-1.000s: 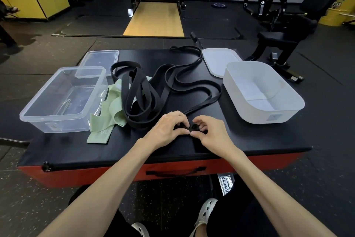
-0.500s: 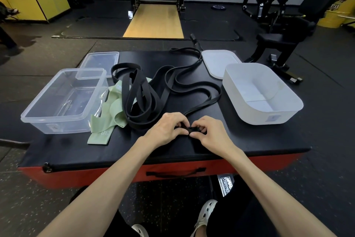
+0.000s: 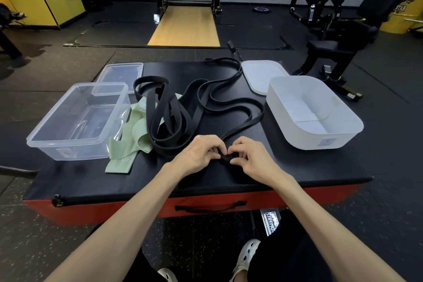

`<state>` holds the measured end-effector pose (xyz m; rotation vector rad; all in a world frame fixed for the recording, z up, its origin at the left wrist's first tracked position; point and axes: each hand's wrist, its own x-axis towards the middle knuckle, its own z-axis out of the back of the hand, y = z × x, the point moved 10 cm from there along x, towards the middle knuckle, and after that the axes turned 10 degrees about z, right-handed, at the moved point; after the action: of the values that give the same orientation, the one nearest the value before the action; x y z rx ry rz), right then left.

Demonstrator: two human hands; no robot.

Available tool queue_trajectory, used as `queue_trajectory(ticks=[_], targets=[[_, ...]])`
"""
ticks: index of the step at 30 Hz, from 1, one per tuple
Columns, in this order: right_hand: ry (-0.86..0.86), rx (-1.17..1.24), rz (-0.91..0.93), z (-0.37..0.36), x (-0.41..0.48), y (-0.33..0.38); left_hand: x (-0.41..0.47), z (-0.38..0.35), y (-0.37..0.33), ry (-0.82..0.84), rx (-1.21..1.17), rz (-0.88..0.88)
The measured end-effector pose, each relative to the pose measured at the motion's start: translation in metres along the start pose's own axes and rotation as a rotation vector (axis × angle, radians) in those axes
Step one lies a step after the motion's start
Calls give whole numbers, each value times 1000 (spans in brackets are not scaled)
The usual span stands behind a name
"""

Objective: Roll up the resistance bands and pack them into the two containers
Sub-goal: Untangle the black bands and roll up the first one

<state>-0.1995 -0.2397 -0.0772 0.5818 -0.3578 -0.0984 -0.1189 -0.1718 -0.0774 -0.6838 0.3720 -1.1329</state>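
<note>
Narrow black band (image 3: 249, 124): near end wound into a small coil (image 3: 226, 157), lying left of the white container (image 3: 297, 137), level with its near wall. Left hand (image 3: 199, 156) and right hand (image 3: 251, 160) pinch the coil from either side with curled fingertips. Loose length runs from the fingers diagonally toward the container's left wall. Right hand sits nearer the container. Rolling probably follows that line.

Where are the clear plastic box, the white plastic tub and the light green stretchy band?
clear plastic box (image 3: 75, 151), head view, on its front wall.
white plastic tub (image 3: 304, 138), head view, on its front wall.
light green stretchy band (image 3: 139, 128), head view, on its folded middle.
</note>
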Motion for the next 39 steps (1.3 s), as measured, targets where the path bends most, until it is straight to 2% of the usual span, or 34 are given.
queue_trajectory(ticks=[6, 16, 21, 25, 29, 31, 34, 37, 39], targets=[[-6, 17, 21, 0, 3, 1, -2, 6, 17, -88, -254, 177], [-36, -20, 39, -1, 12, 6, -12, 12, 19, -80, -296, 194], [-75, 0, -27, 2, 15, 3, -8, 15, 12, -122, -168, 137], [-138, 136, -134, 8, 10, -6, -6, 15, 9, -167, -56, 107], [-34, 168, -104, 8, 10, -6, -6, 14, 6, -181, 37, 61], [-28, 110, -46, 18, 15, -5, -7, 14, 4, -208, 61, 53], [-88, -177, 94, 31, 30, -2, -11, 14, 1, -270, 52, 50], [111, -256, 135, 6, 43, -8, -13, 15, 0, -320, 30, 74], [141, -273, 128, 1, 44, -9, -14, 13, 2, -345, 36, 97]])
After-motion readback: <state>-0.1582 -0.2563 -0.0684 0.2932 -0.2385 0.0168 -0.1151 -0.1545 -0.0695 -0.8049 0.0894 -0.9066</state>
